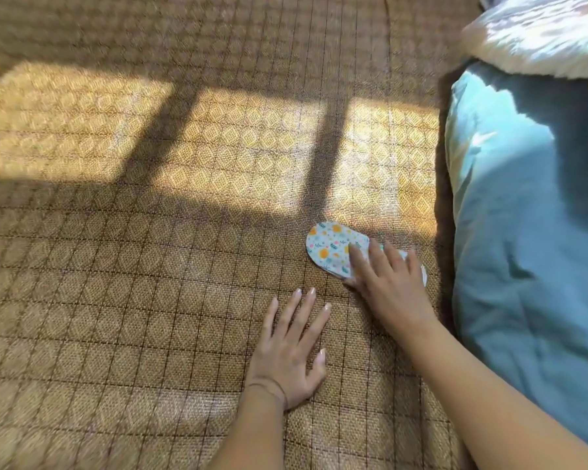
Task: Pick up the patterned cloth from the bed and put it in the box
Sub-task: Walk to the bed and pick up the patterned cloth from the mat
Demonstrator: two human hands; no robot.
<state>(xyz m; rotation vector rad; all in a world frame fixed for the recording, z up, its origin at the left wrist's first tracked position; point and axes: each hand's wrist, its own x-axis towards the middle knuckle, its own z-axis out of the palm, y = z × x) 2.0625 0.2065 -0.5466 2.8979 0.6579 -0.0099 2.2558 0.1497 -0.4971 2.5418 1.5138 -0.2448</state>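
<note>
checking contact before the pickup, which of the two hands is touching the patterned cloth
The right hand: its fingers lie on the small rounded floral-patterned cloth. The left hand rests flat on the woven mat, apart from it.

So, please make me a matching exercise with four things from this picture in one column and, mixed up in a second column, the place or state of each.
Column one:
1. left hand
2. right hand
3. patterned cloth
4. blue pillow

Column two:
a. lies along the right edge of the woven mat
b. rests flat on the mat, fingers spread, touching nothing else
c. lies flat on the mat, partly covered by fingers
d. presses down on the cloth

Pairs: 1-b, 2-d, 3-c, 4-a
</note>
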